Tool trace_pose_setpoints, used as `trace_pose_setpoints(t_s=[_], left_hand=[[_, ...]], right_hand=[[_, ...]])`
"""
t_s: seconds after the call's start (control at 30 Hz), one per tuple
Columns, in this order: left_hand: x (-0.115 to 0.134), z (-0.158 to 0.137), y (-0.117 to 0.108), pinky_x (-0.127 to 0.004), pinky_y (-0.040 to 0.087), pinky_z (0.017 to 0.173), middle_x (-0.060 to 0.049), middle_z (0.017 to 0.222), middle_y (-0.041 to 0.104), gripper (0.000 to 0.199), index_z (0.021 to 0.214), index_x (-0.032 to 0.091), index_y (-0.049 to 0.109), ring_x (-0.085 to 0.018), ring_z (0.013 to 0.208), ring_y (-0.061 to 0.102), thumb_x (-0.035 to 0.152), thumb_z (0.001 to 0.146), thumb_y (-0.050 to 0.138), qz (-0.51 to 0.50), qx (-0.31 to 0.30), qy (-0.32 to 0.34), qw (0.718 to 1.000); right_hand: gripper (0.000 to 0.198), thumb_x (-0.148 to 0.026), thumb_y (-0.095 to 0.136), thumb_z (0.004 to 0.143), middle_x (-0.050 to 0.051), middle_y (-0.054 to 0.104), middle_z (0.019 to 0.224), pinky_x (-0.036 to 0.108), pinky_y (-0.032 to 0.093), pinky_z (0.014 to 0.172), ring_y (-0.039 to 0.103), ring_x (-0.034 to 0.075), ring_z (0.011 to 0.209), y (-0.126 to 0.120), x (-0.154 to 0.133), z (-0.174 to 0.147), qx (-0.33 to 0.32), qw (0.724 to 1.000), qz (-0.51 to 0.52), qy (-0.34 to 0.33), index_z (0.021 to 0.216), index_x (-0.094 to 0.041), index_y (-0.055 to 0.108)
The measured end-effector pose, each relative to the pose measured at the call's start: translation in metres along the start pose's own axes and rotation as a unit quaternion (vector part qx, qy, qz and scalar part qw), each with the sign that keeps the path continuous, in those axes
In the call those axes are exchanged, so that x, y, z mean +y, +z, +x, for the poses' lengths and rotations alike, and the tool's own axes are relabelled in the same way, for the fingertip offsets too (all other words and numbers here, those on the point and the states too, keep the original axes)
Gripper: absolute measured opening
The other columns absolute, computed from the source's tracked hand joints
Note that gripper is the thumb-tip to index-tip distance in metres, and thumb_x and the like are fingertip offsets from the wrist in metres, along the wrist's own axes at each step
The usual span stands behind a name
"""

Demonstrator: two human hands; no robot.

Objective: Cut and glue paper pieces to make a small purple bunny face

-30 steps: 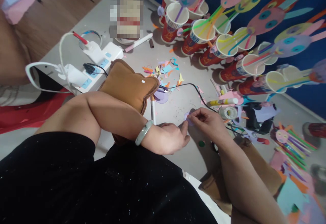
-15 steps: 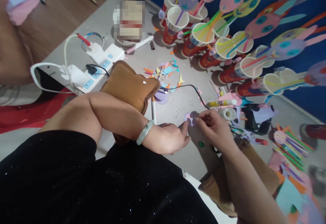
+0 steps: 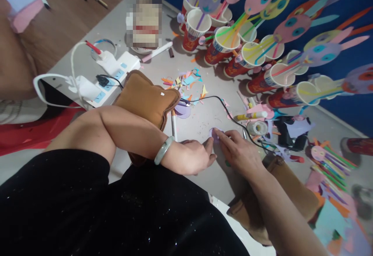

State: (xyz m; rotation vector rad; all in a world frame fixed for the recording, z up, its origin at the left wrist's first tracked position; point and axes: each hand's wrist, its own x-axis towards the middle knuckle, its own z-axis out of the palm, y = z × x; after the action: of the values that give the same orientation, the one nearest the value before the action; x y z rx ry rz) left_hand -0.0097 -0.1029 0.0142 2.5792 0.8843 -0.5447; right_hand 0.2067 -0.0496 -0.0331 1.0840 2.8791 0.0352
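A small purple paper piece lies on the grey table, partly hidden under my fingers. My right hand reaches over it from the right, its fingertips pressed on the paper. From the left, my left hand holds the paper's lower edge with the index fingertip; its other fingers are curled and the thumb is apart below. A pale green bangle circles my left wrist. Just under my right palm, a dark green spot is mostly covered. The brown cushion lies beside my left forearm.
Paper cups holding straws with paper animal faces line the blue wall. A power strip with plugs stands left. A black cable crosses the table beyond my hands. Paper scraps, a tape roll and a brown pouch lie around.
My right fingers have gone from pinching the purple paper's right side to lying over it, covering more of it and the green spot. My left hand stays nearly in place.
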Motion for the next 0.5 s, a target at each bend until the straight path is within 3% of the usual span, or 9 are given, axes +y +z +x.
trace_pose_setpoints(t_s=[0.13,0.23,0.37,0.5], left_hand=[[0.000,0.003,0.006,-0.038,0.060,0.071,-0.036,0.164,0.021,0.077,0.161,0.013,0.030,-0.039,0.110,0.071,0.042,0.096,0.059,-0.008,0.022,0.001,1.000],[-0.001,0.005,0.008,-0.038,0.057,0.073,-0.034,0.164,0.023,0.072,0.161,0.015,0.031,-0.038,0.114,0.069,0.034,0.095,0.054,-0.019,0.031,0.002,0.999],[0.001,0.012,0.015,-0.036,0.049,0.077,-0.029,0.159,0.037,0.073,0.160,0.014,0.030,-0.034,0.118,0.065,0.028,0.090,0.045,-0.022,0.018,0.011,1.000],[0.009,0.023,0.027,-0.044,0.047,0.085,-0.014,0.151,0.053,0.076,0.159,0.025,0.035,-0.033,0.121,0.062,0.032,0.085,0.049,-0.036,0.053,-0.041,0.997]], right_hand=[[0.040,-0.025,0.045,0.101,0.011,0.071,0.099,0.029,0.041,0.051,0.062,0.017,0.062,-0.003,-0.002,0.001,0.005,1.000,0.019,-0.008,0.133,-0.022,0.068],[0.036,-0.028,0.047,0.101,0.012,0.071,0.101,0.031,0.048,0.058,0.066,0.019,0.070,-0.010,-0.006,0.007,0.026,0.993,0.112,0.027,0.127,-0.021,0.070],[0.025,-0.030,0.054,0.099,0.010,0.072,0.096,0.032,0.054,0.069,0.068,0.019,0.077,-0.025,-0.020,0.034,0.045,0.951,0.303,0.036,0.111,-0.021,0.074],[0.019,-0.027,0.058,0.097,0.006,0.074,0.091,0.032,0.055,0.078,0.070,0.018,0.084,-0.030,-0.038,0.073,-0.021,0.915,0.403,-0.016,0.102,-0.022,0.075]])
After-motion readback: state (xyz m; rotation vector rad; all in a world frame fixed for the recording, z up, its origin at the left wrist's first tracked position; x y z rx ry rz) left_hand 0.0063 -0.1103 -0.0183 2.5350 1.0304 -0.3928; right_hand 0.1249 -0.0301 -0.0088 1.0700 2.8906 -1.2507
